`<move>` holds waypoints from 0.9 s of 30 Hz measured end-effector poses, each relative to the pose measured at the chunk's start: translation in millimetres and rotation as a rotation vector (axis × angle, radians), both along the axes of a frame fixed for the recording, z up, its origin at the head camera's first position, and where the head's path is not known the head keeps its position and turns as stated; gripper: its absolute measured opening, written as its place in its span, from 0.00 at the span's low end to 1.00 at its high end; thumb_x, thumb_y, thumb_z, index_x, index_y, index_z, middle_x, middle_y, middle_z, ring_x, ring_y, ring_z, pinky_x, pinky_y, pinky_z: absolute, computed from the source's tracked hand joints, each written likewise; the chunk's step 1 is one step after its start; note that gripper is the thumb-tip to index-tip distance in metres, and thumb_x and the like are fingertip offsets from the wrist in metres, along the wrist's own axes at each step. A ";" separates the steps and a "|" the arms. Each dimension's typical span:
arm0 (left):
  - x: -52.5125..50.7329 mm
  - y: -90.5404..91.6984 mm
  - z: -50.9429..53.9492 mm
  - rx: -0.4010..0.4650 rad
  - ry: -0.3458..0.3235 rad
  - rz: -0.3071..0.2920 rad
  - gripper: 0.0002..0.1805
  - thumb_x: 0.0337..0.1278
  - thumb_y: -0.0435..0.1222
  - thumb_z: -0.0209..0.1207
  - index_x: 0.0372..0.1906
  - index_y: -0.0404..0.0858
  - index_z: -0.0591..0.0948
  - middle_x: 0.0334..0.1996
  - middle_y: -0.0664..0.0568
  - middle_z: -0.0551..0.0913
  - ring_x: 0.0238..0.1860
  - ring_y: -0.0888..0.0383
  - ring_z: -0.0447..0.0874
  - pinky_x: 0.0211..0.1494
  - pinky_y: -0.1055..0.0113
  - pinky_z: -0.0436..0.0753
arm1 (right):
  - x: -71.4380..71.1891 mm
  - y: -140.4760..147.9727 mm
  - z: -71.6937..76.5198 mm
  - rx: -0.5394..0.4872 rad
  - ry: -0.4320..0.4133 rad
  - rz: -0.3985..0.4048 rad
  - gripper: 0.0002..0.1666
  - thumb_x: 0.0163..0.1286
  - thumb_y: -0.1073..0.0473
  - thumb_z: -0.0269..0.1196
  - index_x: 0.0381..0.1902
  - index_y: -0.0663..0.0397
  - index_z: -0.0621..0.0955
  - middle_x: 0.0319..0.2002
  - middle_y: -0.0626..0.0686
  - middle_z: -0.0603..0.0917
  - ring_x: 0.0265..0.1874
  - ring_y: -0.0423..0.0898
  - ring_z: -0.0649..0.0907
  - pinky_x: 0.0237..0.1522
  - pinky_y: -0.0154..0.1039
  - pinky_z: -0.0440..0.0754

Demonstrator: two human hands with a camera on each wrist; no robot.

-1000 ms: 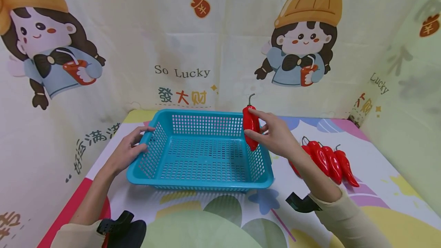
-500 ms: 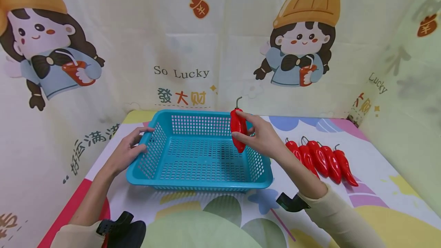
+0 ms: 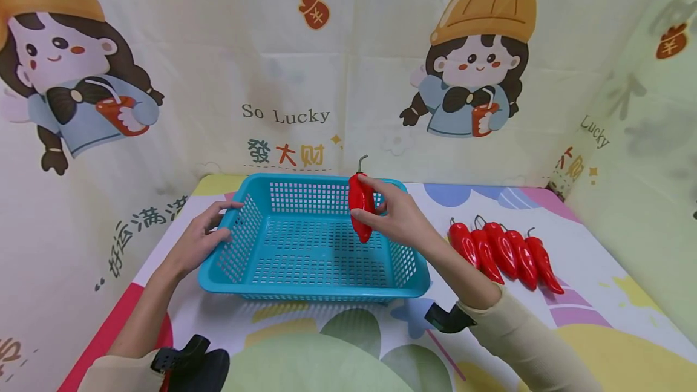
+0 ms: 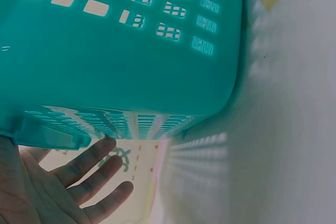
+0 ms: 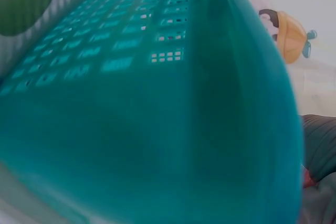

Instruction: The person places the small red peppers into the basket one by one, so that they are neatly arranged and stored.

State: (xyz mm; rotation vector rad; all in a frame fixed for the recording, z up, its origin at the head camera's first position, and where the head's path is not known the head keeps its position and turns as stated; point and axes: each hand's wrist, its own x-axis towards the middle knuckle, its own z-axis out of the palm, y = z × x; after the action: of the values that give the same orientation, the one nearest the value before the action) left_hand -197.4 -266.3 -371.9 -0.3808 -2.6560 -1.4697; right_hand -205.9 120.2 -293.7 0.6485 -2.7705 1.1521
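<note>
A glossy red chili pepper [image 3: 360, 207] with a curved green stem hangs upright over the blue plastic basket [image 3: 316, 292]. My right hand [image 3: 400, 216] pinches it between thumb and fingers, above the basket's right half. Nothing lies on the basket floor. At the basket's left end, my left hand [image 3: 204, 238] holds the rim, its index finger over the edge; in the left wrist view the other fingers [image 4: 97, 182] stretch out loosely beside the wall. The right wrist view is mostly filled by the basket wall [image 5: 105, 129], with a sliver of red pepper [image 5: 308, 178] at the edge.
Several more red chili peppers [image 3: 503, 250] lie side by side on the table to the right of the basket. A patterned cloth [image 3: 305, 356] covers the table. Cartoon-printed curtains [image 3: 370, 77] stand behind and at both sides.
My right hand has carried the chili pepper leftward, from the basket's right edge to farther over its inside. The left hand and basket have stayed in place.
</note>
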 end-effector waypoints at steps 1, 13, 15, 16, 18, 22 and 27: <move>-0.2 0.1 0.1 -0.001 0.001 -0.001 0.32 0.64 0.30 0.50 0.74 0.37 0.66 0.72 0.29 0.65 0.62 0.26 0.73 0.50 0.41 0.86 | 0.2 -1.6 0.6 0.000 -0.003 0.002 0.50 0.61 0.54 0.75 0.78 0.49 0.65 0.65 0.59 0.76 0.47 0.55 0.84 0.38 0.44 0.89; -1.1 0.4 -0.2 -0.008 0.010 -0.004 0.31 0.64 0.30 0.49 0.74 0.37 0.66 0.72 0.29 0.64 0.61 0.26 0.74 0.49 0.43 0.87 | 0.2 -21.4 3.1 -0.009 -0.006 0.024 0.51 0.61 0.53 0.75 0.79 0.47 0.65 0.64 0.56 0.78 0.45 0.51 0.84 0.37 0.41 0.89; -1.1 -0.1 -0.5 -0.008 0.011 -0.004 0.31 0.65 0.30 0.48 0.74 0.37 0.66 0.72 0.29 0.64 0.61 0.26 0.74 0.49 0.42 0.87 | 0.4 -24.7 3.2 -0.014 -0.007 0.034 0.51 0.62 0.53 0.75 0.79 0.47 0.64 0.64 0.56 0.78 0.45 0.51 0.84 0.37 0.40 0.88; -1.2 -0.3 -0.6 -0.008 0.012 -0.005 0.31 0.65 0.29 0.48 0.74 0.37 0.66 0.72 0.29 0.64 0.61 0.26 0.74 0.49 0.42 0.87 | 0.5 -26.3 3.4 -0.016 -0.006 0.038 0.50 0.62 0.53 0.74 0.79 0.47 0.64 0.64 0.56 0.78 0.45 0.51 0.84 0.37 0.40 0.88; -1.3 -0.8 -0.9 -0.007 0.009 -0.006 0.31 0.65 0.29 0.48 0.74 0.37 0.66 0.72 0.28 0.64 0.61 0.26 0.74 0.49 0.42 0.87 | 0.7 -29.5 3.7 -0.018 -0.009 0.048 0.50 0.62 0.53 0.74 0.79 0.48 0.64 0.64 0.56 0.78 0.44 0.51 0.84 0.37 0.40 0.88; -1.8 -1.1 -1.6 -0.009 0.008 -0.007 0.31 0.65 0.30 0.48 0.74 0.37 0.65 0.72 0.29 0.64 0.62 0.26 0.73 0.49 0.41 0.86 | 0.8 -35.4 4.3 -0.032 -0.030 0.064 0.49 0.63 0.53 0.74 0.78 0.47 0.65 0.64 0.55 0.78 0.45 0.51 0.85 0.38 0.40 0.88; -1.5 -1.0 -1.0 -0.005 0.012 -0.010 0.31 0.65 0.30 0.48 0.74 0.37 0.66 0.72 0.29 0.64 0.61 0.26 0.74 0.48 0.44 0.87 | 0.0 -42.3 4.4 -0.072 -0.074 0.073 0.48 0.64 0.53 0.73 0.78 0.46 0.65 0.65 0.55 0.77 0.45 0.50 0.86 0.39 0.40 0.88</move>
State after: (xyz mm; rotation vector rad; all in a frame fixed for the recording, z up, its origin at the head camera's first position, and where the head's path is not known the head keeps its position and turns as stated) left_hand -199.0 -267.2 -372.9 -0.4023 -2.6529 -1.4588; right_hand -205.9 77.9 -289.3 0.7202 -2.7718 1.3088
